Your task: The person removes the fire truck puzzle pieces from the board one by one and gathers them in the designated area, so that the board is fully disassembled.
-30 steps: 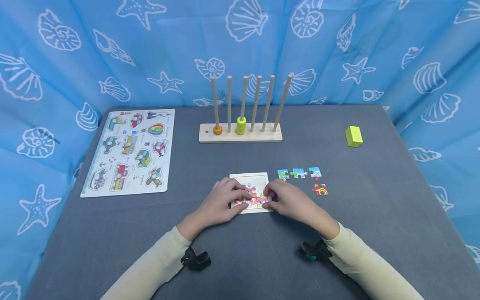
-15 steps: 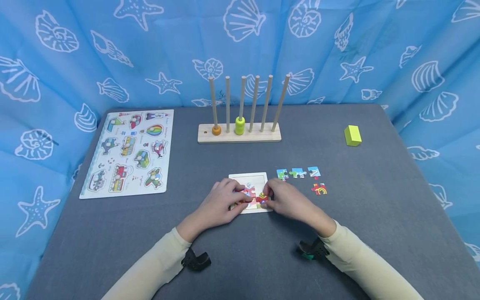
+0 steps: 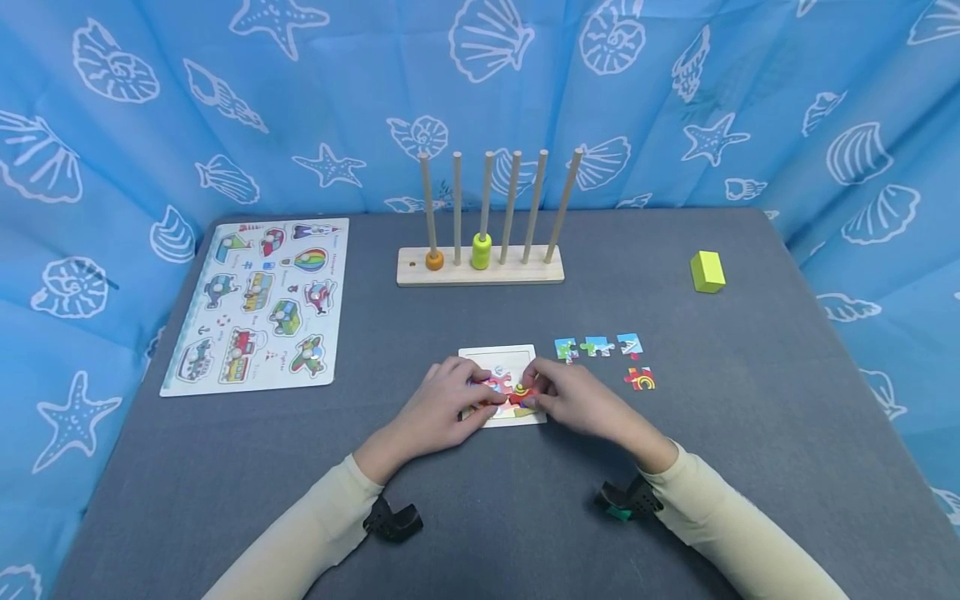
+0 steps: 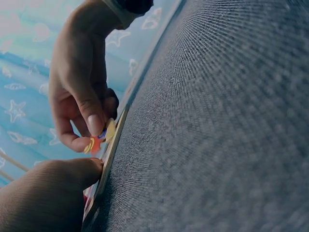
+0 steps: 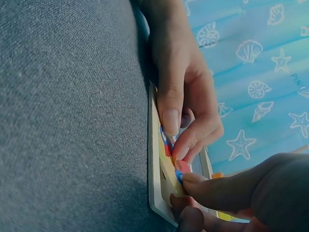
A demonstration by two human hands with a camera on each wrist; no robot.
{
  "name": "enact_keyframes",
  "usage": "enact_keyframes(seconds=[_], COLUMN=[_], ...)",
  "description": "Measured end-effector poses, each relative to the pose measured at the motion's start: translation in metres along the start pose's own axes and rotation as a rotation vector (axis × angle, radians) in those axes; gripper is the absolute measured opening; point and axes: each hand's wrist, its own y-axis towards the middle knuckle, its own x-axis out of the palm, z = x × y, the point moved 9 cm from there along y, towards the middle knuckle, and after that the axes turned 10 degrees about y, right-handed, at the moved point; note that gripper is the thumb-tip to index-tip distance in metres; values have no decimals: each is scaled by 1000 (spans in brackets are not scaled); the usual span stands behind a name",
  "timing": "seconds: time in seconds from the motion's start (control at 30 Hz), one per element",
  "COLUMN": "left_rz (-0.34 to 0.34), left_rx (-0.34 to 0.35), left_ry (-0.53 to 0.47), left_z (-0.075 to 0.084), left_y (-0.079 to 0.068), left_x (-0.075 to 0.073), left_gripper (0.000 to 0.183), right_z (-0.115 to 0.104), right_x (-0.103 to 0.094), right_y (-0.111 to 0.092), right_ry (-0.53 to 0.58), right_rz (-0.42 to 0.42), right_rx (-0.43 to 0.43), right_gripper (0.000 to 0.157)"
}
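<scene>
A small jigsaw tray with a pale wooden rim lies on the table, with several red and pink pieces in its lower part. My left hand rests over the tray's left side, its fingertips on the pieces. From the right, my right hand pinches a red and yellow puzzle piece between thumb and finger. That piece is tilted and raised off the tray in the left wrist view. In the right wrist view, the thumb covers part of it, close to the left fingertips.
Loose puzzle pieces lie right of the tray, a red one nearest. Behind stands a wooden peg rack with tall rods. A picture knob board lies left, a yellow-green block at far right.
My right hand has shifted slightly left with the red and yellow puzzle piece, which now shows more tilted over the tray. The left hand stays nearly still.
</scene>
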Motion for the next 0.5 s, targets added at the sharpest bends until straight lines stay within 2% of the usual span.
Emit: enact_keyframes(seconds=[0.13,0.27,0.5], left_rz=[2,-1,1], left_rx=[0,-3,-6], left_ry=[0,1,-13], left_z=[0,-1,-1], left_y=[0,0,-1], left_x=[0,0,1], left_gripper=[17,17,16], right_z=[-1,2,22], right_x=[-3,-15,-46], right_y=[-4,-13,-45], right_ry=[31,63,104], right_rz=[12,50,131], right_rx=[-2,18,111], right_gripper=[11,9,11])
